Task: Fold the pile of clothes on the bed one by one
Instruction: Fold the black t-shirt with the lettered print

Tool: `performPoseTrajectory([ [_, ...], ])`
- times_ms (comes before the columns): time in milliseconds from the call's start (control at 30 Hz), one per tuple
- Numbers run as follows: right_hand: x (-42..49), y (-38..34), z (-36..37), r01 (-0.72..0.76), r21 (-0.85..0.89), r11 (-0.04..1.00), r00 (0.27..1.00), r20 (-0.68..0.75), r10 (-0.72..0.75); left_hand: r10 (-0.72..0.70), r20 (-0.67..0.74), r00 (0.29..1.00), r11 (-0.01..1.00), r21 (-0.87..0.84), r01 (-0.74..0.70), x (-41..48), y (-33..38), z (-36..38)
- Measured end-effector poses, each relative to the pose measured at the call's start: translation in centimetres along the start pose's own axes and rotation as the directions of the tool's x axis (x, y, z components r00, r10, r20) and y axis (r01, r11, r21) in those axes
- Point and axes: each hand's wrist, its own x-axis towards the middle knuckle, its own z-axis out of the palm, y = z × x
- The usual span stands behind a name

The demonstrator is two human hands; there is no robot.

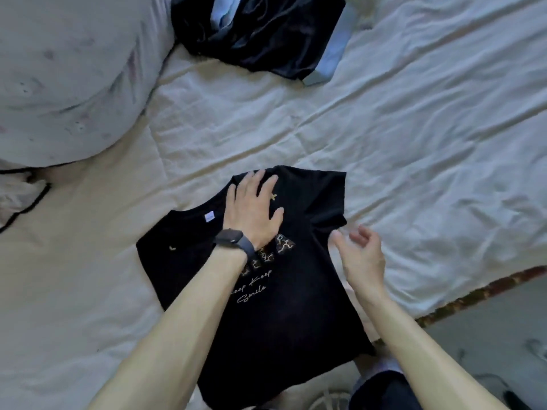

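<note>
The black T-shirt [266,321] lies spread print-up at the near edge of the bed [414,143]. The left hand [254,205] presses flat on its chest, fingers spread. The right hand [361,253] hovers just beside the sleeve [325,196], fingers loosely apart, holding nothing. The cloth looks thin, limp and light, so it is best pinched at the sleeve hem or shoulder. Farther off sits the dark pile of clothes [260,34]

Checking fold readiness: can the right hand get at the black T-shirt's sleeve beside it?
Probably yes. The right hand is open just beside the sleeve of the black T-shirt, with nothing between them; the left hand presses flat nearer the collar.
</note>
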Motion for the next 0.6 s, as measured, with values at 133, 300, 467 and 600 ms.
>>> performPoseTrajectory([
  [133,2.4,-0.8,-0.6,-0.139,0.157,0.978,0.982,0.152,0.115,0.147,0.203,0.968,0.982,0.090,-0.167,7.9,6.2,-0.9],
  [300,3.1,-0.9,0.4,-0.207,0.293,0.934,0.955,0.267,0.128,0.172,0.345,0.923,0.975,0.074,-0.210,12.4,8.3,-1.6],
  [467,3.1,-0.7,0.6,-0.195,0.442,0.876,0.981,0.095,0.171,0.060,0.308,0.950,0.993,-0.114,-0.026,13.0,7.4,-2.4],
  [600,2.1,-0.7,1.0,-0.144,0.448,0.882,0.989,0.081,0.120,0.039,0.385,0.922,0.992,-0.128,0.011,12.6,7.6,-2.3],
])
